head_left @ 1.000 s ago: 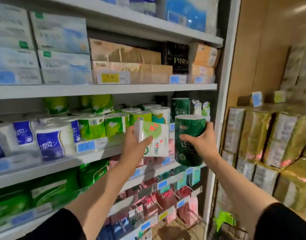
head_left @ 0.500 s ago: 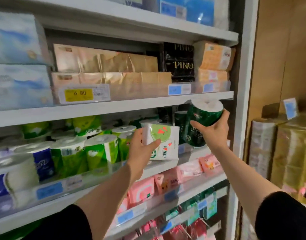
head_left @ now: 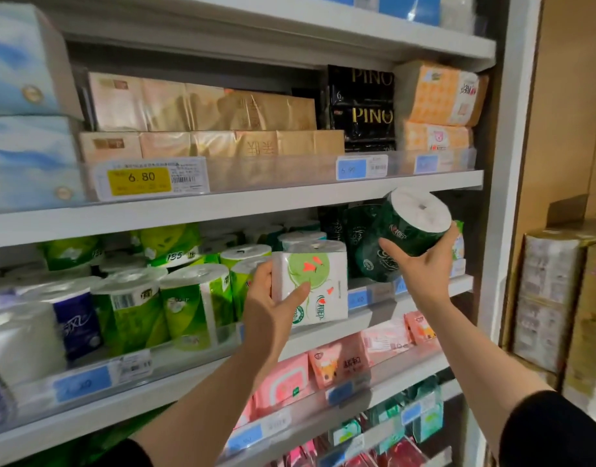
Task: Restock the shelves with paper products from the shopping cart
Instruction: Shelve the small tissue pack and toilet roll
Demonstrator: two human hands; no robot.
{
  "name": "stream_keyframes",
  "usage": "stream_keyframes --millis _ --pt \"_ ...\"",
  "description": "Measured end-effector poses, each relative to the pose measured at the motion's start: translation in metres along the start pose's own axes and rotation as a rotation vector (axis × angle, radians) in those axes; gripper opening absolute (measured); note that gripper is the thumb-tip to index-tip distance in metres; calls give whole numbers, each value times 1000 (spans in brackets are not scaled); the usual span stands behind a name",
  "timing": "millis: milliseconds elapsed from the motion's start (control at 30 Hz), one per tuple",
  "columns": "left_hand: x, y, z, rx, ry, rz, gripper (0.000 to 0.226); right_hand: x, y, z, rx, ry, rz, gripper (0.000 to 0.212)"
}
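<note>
Shelving, tissue aisle: right hand (head_left: 424, 264) had tipped its gripped dark green wrapped paper roll (head_left: 411, 225) shelfward.
Left hand (head_left: 273, 298) grasped white-and-green wrapped tissue pack (head_left: 318, 284), unplaced.

Two bare forearms rise from the bottom of the frame, each ending in an uncovered hand: the left hand (head_left: 268, 306) near the centre and the right hand (head_left: 424, 264) to its right. No rings, watch or gloves show. The left sleeve (head_left: 121, 455) is black, pushed up and visible only at the lower edge. The right sleeve (head_left: 555, 433), also plain black fabric, fills the lower right corner.
</note>
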State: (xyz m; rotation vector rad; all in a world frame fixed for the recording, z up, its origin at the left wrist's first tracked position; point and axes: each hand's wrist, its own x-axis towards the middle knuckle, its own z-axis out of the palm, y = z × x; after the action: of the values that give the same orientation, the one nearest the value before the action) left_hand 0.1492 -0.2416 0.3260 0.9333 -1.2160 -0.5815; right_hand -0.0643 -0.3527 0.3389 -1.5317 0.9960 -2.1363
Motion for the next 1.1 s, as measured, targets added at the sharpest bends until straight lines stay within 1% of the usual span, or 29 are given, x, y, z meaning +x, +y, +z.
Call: stream_keyframes --millis 167,233,300,433,533,667,767,900,1033,1100 --pt "-2 -5 3 28 47 47 47 -2 6 4 85 96 20 101" --pt "-2 -6 2 39 41 52 48 -1 8 8 84 99 13 99" --pt "-1 -7 1 59 36 44 49 -1 10 10 73 73 11 96" --pt "-1 -8 -2 85 45 40 51 -1 22 7 10 14 17 101" --pt "0 -8 -3 80 39 33 48 1 22 5 -38 -32 17 103" --pt "2 -12 -2 127 46 30 42 5 18 8 -47 -116 0 97" --pt "5 -13 -2 123 47 12 45 11 17 10 -98 -149 3 91" --pt "5 -11 -1 135 40 -6 49 30 20 14 -210 -199 62 86" --pt "1 -15 -4 189 57 -34 53 41 27 24 -342 -326 186 90" --pt "-1 -16 -6 228 73 -39 50 37 30 27 -388 -318 239 89"
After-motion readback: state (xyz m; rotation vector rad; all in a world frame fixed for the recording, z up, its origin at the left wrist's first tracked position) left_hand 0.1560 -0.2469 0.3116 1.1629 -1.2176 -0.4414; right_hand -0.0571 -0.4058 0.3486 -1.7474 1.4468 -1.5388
